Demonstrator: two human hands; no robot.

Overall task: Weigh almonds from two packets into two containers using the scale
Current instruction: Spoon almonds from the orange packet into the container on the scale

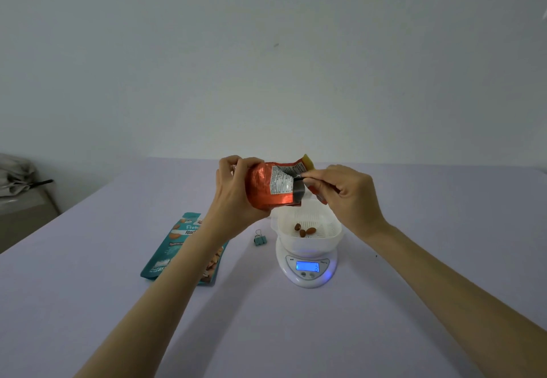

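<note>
Head view: left grip [236, 188] curled round base of orange packet [263, 194], held tilted above white container [307, 244]. Right grip [352, 197] pinching packet's opened top edge. Foil crinkled, printed label facing up. Three almonds [303, 230] in container, seated on scale [307, 280], display lit. Teal packet [177, 247] flat on tabletop [296, 333].

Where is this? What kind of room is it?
Probably a plain room at home: a table with a pale cloth against a bare wall, a small kitchen scale, an orange packet and a teal packet.
</note>
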